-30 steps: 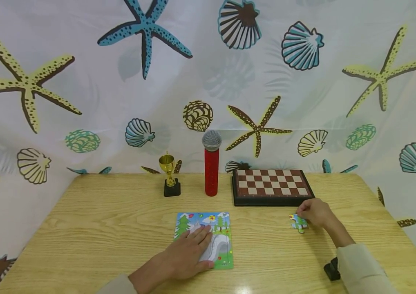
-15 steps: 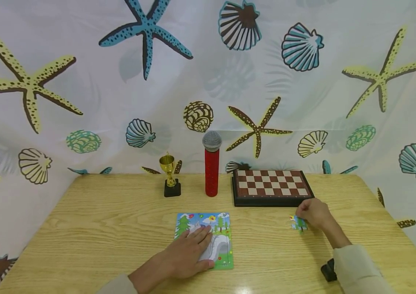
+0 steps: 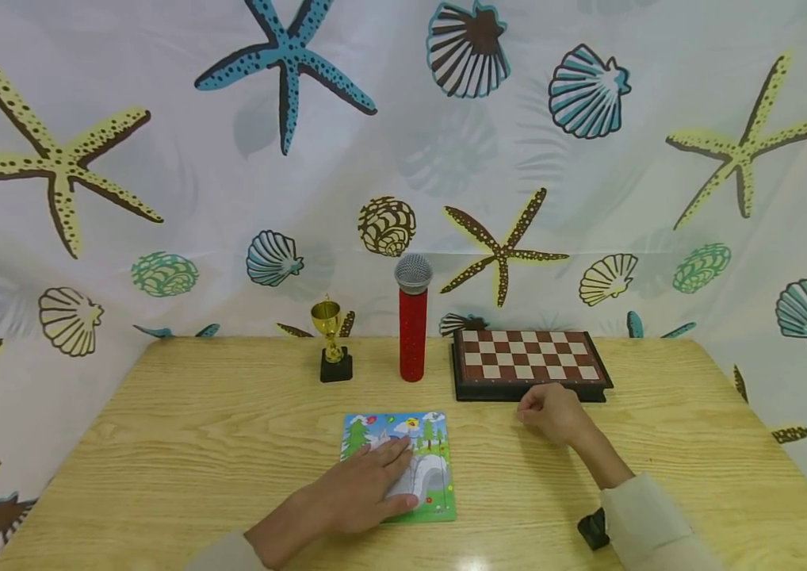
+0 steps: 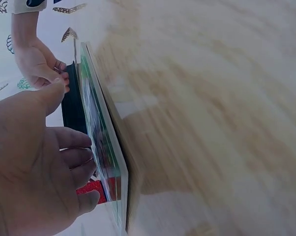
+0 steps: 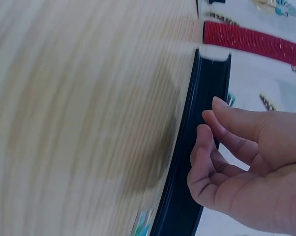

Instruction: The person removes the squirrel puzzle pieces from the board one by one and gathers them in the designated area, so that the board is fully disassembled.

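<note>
My left hand (image 3: 357, 492) rests on a jigsaw puzzle (image 3: 434, 511) printed with trees, a path and a blue sky, hiding its lower left part. In the left wrist view the puzzle (image 4: 100, 125) appears edge-on under slightly bent fingers. My right hand (image 3: 552, 412) hovers in front of the chess box (image 3: 492, 391). Its fingers (image 5: 204, 147) are loosely curled, with a gap to the thumb and nothing between them. Part of a colourful puzzle piece (image 5: 143, 223) lies on the table at the bottom of the right wrist view; in the head view the right hand and wrist cover that spot.
A gold trophy cup (image 3: 330, 321) on a black base and a red microphone (image 3: 413, 329) stand upright behind the puzzle. The chess box lies at the back right of the wooden table (image 3: 196, 444). A patterned cloth (image 3: 196, 182) hangs behind.
My right hand has let go of the puzzle piece and moved left along the chess box's front. My left hand stays on the puzzle.
</note>
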Action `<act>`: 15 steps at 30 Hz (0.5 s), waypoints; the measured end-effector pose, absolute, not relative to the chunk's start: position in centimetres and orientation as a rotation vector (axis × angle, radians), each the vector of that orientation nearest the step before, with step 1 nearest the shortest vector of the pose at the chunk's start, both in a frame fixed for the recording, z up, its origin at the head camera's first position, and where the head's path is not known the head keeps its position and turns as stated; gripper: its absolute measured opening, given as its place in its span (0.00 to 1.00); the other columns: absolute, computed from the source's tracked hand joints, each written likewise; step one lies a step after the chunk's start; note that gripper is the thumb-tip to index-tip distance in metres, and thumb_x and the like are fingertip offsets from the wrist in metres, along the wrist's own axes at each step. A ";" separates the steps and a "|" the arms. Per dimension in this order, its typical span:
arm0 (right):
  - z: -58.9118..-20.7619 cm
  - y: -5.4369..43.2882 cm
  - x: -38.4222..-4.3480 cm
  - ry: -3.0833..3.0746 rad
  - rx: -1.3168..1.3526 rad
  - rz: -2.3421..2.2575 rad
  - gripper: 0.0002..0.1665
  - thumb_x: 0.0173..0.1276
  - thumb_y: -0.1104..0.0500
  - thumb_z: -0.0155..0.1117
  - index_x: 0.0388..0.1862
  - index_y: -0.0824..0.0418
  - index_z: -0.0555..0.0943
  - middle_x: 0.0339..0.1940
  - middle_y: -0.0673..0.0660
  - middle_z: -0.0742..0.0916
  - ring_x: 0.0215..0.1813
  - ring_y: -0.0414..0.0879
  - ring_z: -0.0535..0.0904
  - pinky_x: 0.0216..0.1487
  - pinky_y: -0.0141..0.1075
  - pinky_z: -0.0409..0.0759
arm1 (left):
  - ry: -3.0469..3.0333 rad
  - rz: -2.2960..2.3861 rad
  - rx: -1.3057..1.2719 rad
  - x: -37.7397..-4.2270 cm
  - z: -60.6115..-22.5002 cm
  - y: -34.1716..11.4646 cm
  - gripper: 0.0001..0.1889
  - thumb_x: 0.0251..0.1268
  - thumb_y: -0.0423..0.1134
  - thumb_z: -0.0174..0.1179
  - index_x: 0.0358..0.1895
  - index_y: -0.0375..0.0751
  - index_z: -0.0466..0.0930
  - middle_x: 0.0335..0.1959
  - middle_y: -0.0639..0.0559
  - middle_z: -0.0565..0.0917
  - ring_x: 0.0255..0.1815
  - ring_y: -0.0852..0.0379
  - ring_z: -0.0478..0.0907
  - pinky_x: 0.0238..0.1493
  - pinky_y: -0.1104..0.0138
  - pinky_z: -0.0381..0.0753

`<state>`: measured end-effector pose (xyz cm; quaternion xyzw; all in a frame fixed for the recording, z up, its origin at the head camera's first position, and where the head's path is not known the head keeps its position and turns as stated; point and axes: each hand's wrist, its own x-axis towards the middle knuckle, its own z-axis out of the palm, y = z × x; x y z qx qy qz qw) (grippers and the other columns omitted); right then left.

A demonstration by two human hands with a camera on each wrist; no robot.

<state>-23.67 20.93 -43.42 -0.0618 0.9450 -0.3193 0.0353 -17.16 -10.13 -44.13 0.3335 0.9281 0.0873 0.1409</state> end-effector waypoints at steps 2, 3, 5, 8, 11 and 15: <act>-43.4 19.6 -23.7 2.887 -0.219 -0.985 0.04 0.63 0.63 0.65 0.28 0.62 0.83 0.23 0.52 0.83 0.26 0.41 0.72 0.28 0.32 0.70 | 2.681 0.259 0.976 -17.1 -44.1 -10.3 0.37 0.72 0.62 0.40 0.72 0.38 0.57 0.76 0.46 0.56 0.76 0.48 0.53 0.72 0.48 0.56; -43.4 19.0 -23.7 2.877 -0.233 -0.992 0.04 0.63 0.63 0.65 0.28 0.62 0.83 0.24 0.52 0.83 0.26 0.41 0.72 0.28 0.32 0.70 | 2.681 0.269 0.980 -17.0 -44.1 -10.5 0.37 0.72 0.62 0.40 0.72 0.37 0.57 0.76 0.45 0.56 0.76 0.48 0.53 0.72 0.48 0.56; -43.4 17.6 -23.7 2.853 -0.251 -1.014 0.04 0.63 0.63 0.65 0.28 0.61 0.83 0.24 0.52 0.84 0.27 0.41 0.73 0.29 0.32 0.70 | 2.682 0.283 0.979 -16.9 -44.0 -10.8 0.36 0.72 0.61 0.41 0.72 0.36 0.58 0.76 0.45 0.57 0.76 0.48 0.54 0.72 0.48 0.57; -43.4 15.6 -23.9 2.839 -0.271 -1.041 0.04 0.62 0.63 0.66 0.28 0.61 0.83 0.26 0.51 0.84 0.28 0.41 0.73 0.30 0.31 0.71 | 2.686 0.307 0.951 -16.6 -43.9 -11.5 0.37 0.71 0.61 0.42 0.72 0.35 0.58 0.76 0.45 0.57 0.76 0.48 0.55 0.71 0.48 0.58; -43.2 13.7 -24.0 2.836 -0.298 -1.049 0.04 0.61 0.63 0.67 0.27 0.60 0.83 0.25 0.51 0.84 0.29 0.41 0.74 0.30 0.31 0.71 | 2.693 0.333 0.904 -16.4 -43.7 -12.1 0.38 0.70 0.61 0.44 0.72 0.35 0.58 0.75 0.45 0.57 0.75 0.47 0.56 0.71 0.47 0.58; -43.1 11.5 -24.4 2.806 -0.318 -1.061 0.04 0.60 0.62 0.69 0.26 0.59 0.83 0.24 0.50 0.83 0.29 0.41 0.73 0.30 0.30 0.70 | 2.715 0.353 0.861 -16.1 -43.6 -12.6 0.38 0.69 0.61 0.46 0.71 0.34 0.58 0.75 0.43 0.58 0.75 0.46 0.56 0.70 0.45 0.58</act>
